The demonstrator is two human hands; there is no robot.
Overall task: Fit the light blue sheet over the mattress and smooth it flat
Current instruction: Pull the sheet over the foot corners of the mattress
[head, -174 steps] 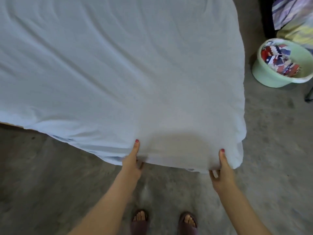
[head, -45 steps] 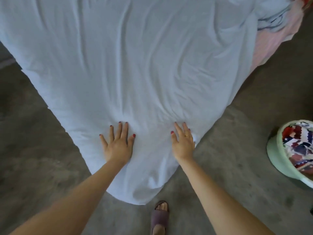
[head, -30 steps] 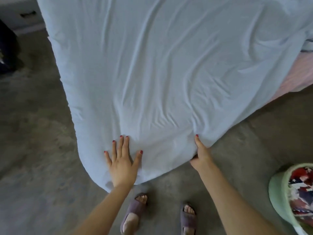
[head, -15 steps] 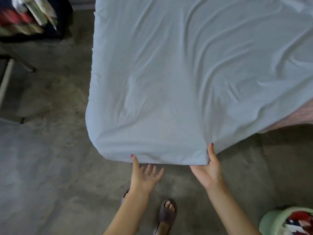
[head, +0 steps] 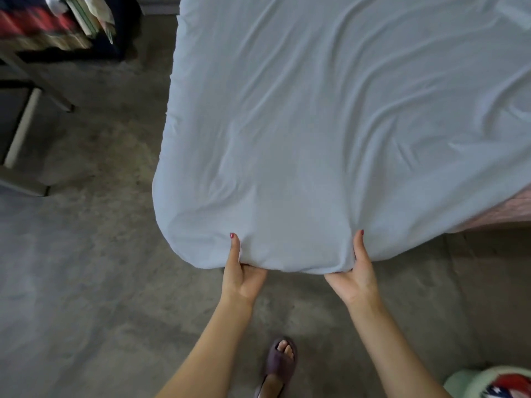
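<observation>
Gripping the near edge of the light blue sheet [head: 330, 116], the left hand [head: 241, 275] and the right hand [head: 355, 275] each pinch a fold of cloth, thumb on top and fingers curled out of sight beneath. They sit apart along the foot edge of the mattress [head: 500, 214], the left one close to the near left corner. The sheet covers that corner and nearly all of the mattress top, hanging down over the left side; at the right edge a strip of pink mattress shows bare where the cloth has not come down over it. Long creases fan away from the right hand across the top toward the far right. The step in hand looks like drawing the foot edge down and tucking it under, so the job seems well along but not finished. The next move likely calls for an even pull from both hands toward the floor [head: 86, 268], then shifting right to cover the pink strip, then flattening the creases. A sandalled foot [head: 280, 357] stands below the hands, and a green basin [head: 488, 382] sits at the lower right.
</observation>
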